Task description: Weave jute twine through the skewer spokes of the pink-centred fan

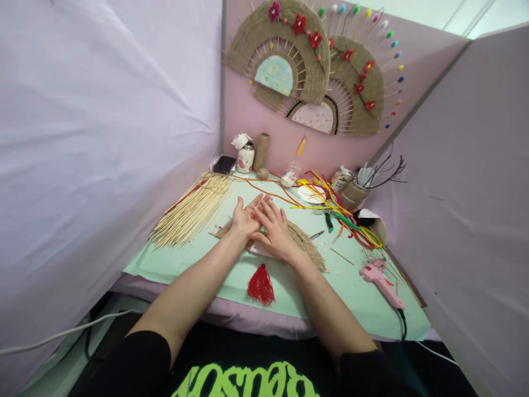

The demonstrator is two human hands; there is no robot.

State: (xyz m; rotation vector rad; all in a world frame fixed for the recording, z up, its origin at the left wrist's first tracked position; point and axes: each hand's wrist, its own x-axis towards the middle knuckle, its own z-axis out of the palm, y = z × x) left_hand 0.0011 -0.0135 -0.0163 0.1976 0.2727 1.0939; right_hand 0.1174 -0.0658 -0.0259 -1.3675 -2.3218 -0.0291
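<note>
My left hand (245, 219) is turned palm up over the table, its thumb and fingers stretched out. A small red spot shows on that palm; whether it is a loose piece, I cannot tell. My right hand (276, 230) lies palm down across the left one's fingers, with its own fingers spread. Both are above a half-round fan (305, 238) of twine wound over thin sticks, which they partly cover. Nearer to me, a red tassel (261, 286) lies on the green table cover (231, 282).
A pile of thin wooden sticks (192, 212) is at left, near a phone (225, 164). At right lie a pink glue gun (382, 284), pliers (346, 221) and bright pipe cleaners (326, 193). Two twine fans (285, 55) hang on the back panel. Cloth walls stand on both sides.
</note>
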